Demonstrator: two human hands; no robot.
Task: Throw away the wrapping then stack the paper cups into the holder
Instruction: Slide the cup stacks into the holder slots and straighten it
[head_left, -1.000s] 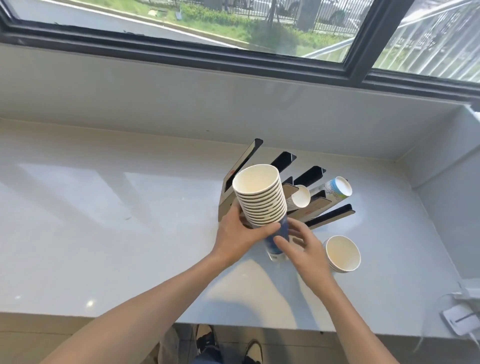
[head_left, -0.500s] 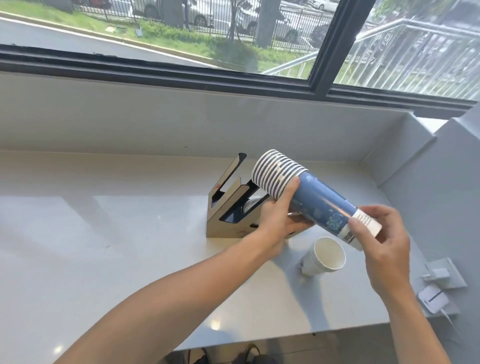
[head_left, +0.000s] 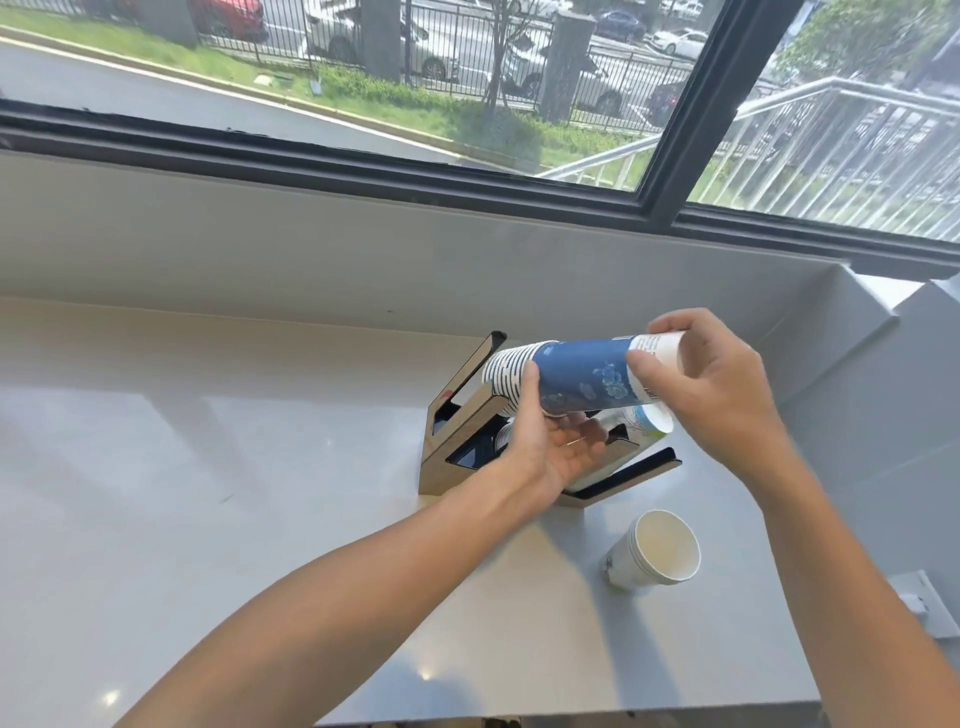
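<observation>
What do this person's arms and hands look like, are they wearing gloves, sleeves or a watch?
Nothing is worn on them that shows. The left hand and right hand are bare, with no gloves and no rings that can be seen. Both forearms are bare as far as the picture's lower edge, with no sleeve cuff, watch or bracelet at either wrist. No markings show.

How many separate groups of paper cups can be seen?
3: a blue-printed paper cup stack held in both hands, a small white cup stack lying on the counter, and cups partly hidden in the holder.
</observation>
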